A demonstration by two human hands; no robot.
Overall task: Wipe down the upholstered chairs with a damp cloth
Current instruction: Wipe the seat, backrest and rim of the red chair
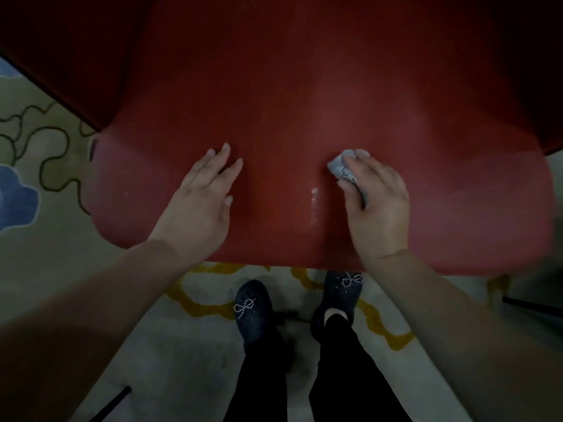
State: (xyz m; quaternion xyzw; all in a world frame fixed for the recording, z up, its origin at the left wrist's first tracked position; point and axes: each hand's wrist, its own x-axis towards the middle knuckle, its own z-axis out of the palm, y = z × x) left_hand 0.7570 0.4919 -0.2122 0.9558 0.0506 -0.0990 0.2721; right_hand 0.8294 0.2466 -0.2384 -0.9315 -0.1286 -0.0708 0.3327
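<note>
Grey cloth (344, 169) bunched into a wad on the red chair seat (289, 123), right of centre near the front edge; long axis runs diagonally, upper-left to lower-right. Right hand (376, 205) on top of it, fingers curled over the wad, thumb along its near side, palm down, wrist angled in from lower right. Pale wet-looking streak (313, 202) just left of the cloth; blurry, could be residue. Left hand (202, 196) flat on the seat, holding nothing, fingers straight and slightly spread, pointing up-right, well apart from the cloth. Below the seat front: dark shoes (253, 309) on patterned carpet (45, 166).
</note>
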